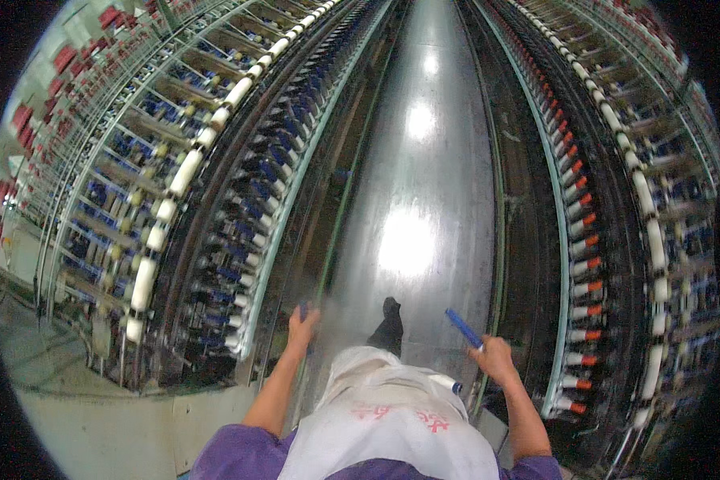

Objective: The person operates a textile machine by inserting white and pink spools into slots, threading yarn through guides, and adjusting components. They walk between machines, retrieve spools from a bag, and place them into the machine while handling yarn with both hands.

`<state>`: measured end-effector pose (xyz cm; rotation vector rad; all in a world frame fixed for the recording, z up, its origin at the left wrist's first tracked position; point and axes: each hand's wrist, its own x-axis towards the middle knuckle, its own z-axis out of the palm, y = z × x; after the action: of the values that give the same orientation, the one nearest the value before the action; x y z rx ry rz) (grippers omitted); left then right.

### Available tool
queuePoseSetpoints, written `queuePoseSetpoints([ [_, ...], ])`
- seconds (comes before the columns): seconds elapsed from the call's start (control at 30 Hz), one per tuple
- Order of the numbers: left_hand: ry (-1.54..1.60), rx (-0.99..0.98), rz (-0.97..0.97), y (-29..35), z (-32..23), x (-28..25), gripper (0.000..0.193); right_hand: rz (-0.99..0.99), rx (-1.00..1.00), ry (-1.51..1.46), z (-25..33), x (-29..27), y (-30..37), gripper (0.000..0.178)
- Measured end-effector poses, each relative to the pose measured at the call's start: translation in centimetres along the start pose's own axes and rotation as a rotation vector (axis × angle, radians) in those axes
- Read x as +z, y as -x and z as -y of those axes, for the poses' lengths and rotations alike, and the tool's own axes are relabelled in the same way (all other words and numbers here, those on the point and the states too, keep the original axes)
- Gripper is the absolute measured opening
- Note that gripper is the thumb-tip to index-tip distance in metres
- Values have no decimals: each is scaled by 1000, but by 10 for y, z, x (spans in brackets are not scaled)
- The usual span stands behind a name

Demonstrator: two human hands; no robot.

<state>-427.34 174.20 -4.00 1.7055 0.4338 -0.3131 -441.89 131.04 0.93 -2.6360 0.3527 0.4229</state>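
My right hand (498,360) is closed round the lower end of a slim blue tube (461,326), which slants up and to the left over the aisle floor. My left hand (300,330) is raised beside the left machine, a little smeared by motion. Its fingers are closed, and a small dark blue piece (304,310) sticks out above them; most of it is hidden. A white apron (384,432) with red print hangs over my front, bunched up at its far edge. A white bobbin with a blue end (450,382) pokes out at the apron's right side.
Long spinning frames flank the aisle (412,176). The left one carries a row of white bobbins (252,260) and white rollers (186,172); the right one has orange-tipped bobbins (586,288). A dark shoe (390,320) shows ahead of the apron.
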Motion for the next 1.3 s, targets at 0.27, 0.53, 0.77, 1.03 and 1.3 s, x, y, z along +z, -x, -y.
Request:
queuePoseSetpoints([
  [0.27,86,277,347,-229,-223,174,32,-88,-1,-687,87,-142,-204,27],
  [0.53,128,396,297,-385,-360,273,32,635,-342,360,80,-234,-367,24],
  [0.77,361,258,109,-500,-428,304,34,413,-498,277,87,-207,-587,27],
  [1.03,666,76,428,-539,-485,384,37,200,-696,-458,178,-328,-740,40],
  [1.3,-455,816,-22,-662,-641,255,27,38,-400,-329,105,-314,-909,23],
])
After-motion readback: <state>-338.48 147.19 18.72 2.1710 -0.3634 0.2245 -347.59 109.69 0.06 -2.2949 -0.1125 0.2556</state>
